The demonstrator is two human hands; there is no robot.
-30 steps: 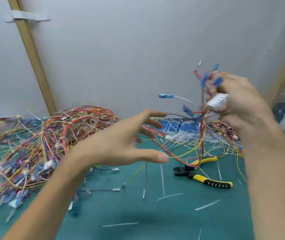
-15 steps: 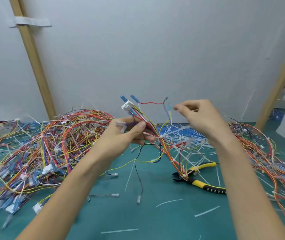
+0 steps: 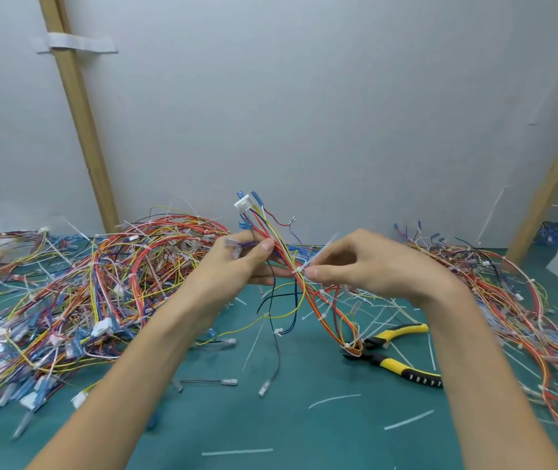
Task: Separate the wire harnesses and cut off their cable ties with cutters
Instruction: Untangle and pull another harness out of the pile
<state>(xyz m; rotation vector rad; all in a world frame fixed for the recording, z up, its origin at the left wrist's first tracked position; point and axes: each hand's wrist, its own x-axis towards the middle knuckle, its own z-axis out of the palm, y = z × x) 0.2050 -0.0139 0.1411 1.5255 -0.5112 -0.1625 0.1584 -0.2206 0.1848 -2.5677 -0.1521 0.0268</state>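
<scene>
Holding the harness taut between both hands should make the cut clean. The tie wants to stand clear of the wires so that the cutters bite plastic only. I judge the step in hand to be turning a tie outward before reaching for the cutters.

The left hand, up and left of the cutters, grips the harness just below its white plug, thumb pressed over the wires against curled fingers. The right hand, above the cutters, pinches the tie between thumb and forefinger, the tie's tail sticking up past the knuckles. Both forearms reach forward with wrists raised. The harness hangs from the hands, and its lower loop lies at the cutters' head. One heap of harnesses lies left of the cutters, and another heap lies to their right.
</scene>
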